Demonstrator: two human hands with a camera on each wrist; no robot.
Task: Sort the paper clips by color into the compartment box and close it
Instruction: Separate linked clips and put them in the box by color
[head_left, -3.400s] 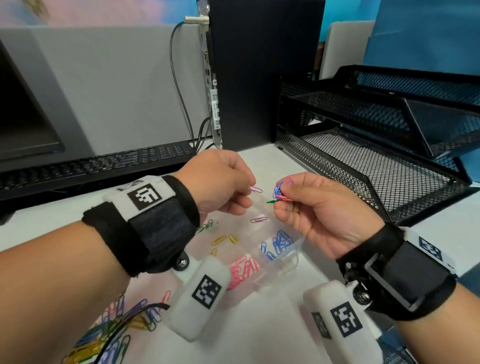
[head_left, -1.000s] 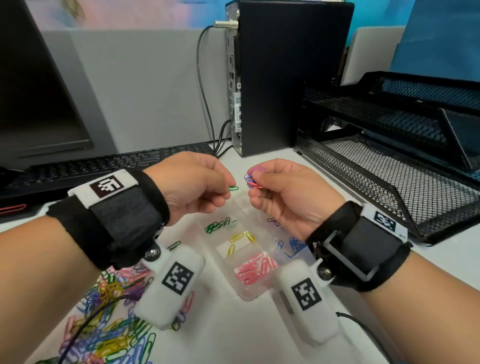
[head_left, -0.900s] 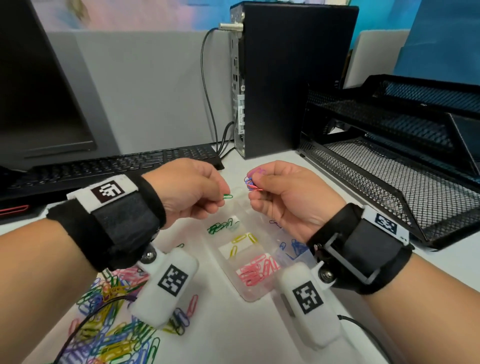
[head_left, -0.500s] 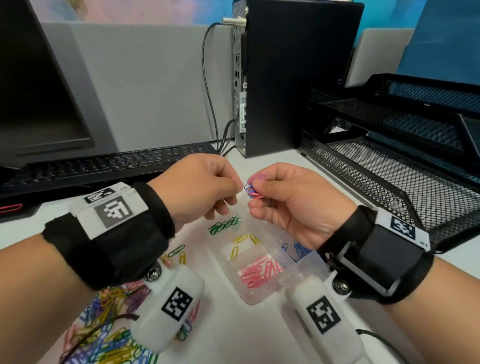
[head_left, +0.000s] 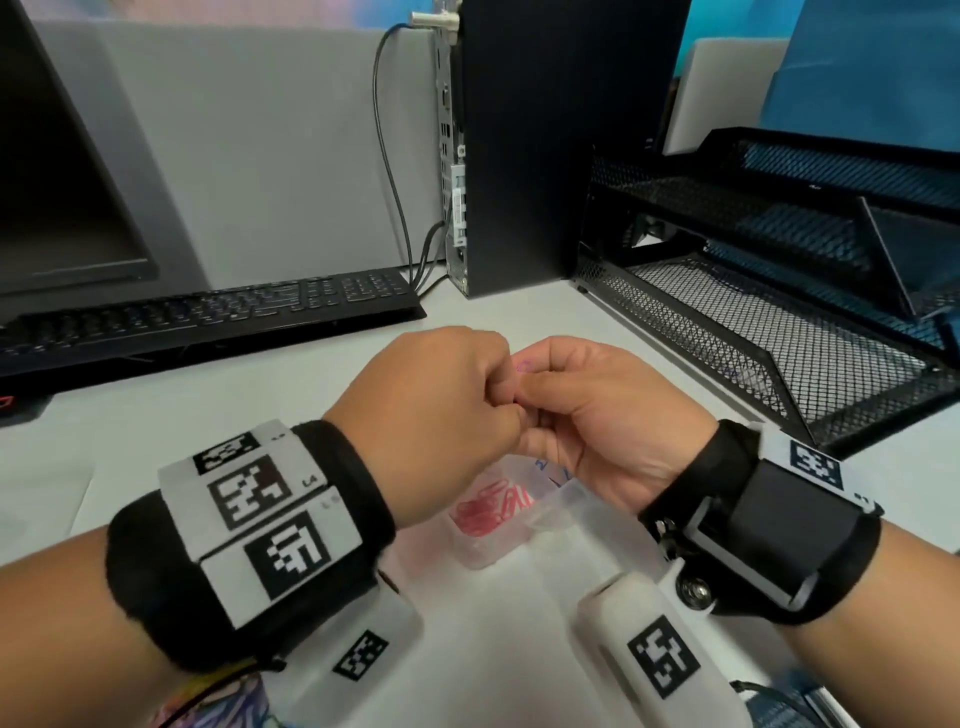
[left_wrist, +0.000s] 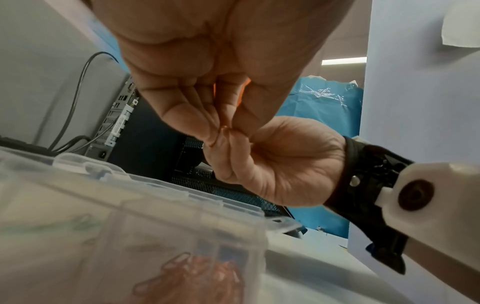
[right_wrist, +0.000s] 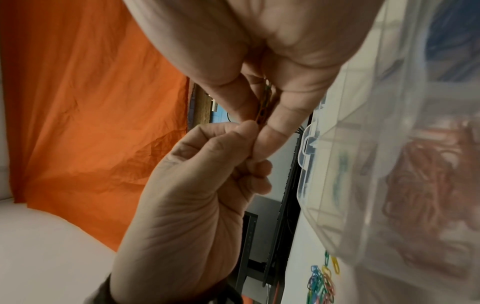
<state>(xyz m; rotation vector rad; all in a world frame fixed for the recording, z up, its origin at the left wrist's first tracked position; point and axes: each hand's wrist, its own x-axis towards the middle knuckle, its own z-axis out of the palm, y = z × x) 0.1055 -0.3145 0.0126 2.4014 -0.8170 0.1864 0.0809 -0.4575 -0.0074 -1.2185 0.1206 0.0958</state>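
Note:
My right hand (head_left: 525, 385) pinches a small bundle of mixed paper clips (right_wrist: 262, 108) between thumb and forefinger, a little above the box. My left hand (head_left: 511, 397) meets it fingertip to fingertip. Its thumb and forefinger pinch the end of a clip in that bundle (right_wrist: 256, 125). The clear compartment box (head_left: 485, 558) stands open on the desk below both hands. Pink clips (head_left: 491, 506) fill its near compartment and a few blue clips (head_left: 560, 470) show beside my right palm. The other compartments are hidden by my hands.
A heap of mixed coloured clips (right_wrist: 322, 277) lies on the desk at the near left. A keyboard (head_left: 208, 317) and monitor stand behind, a computer tower (head_left: 524, 145) at the back middle, and black mesh trays (head_left: 769, 322) on the right.
My left hand carried a green clip away from the bundle to the green compartment, let it go, and has come back to pinch the bundle again. My right hand stayed in place.

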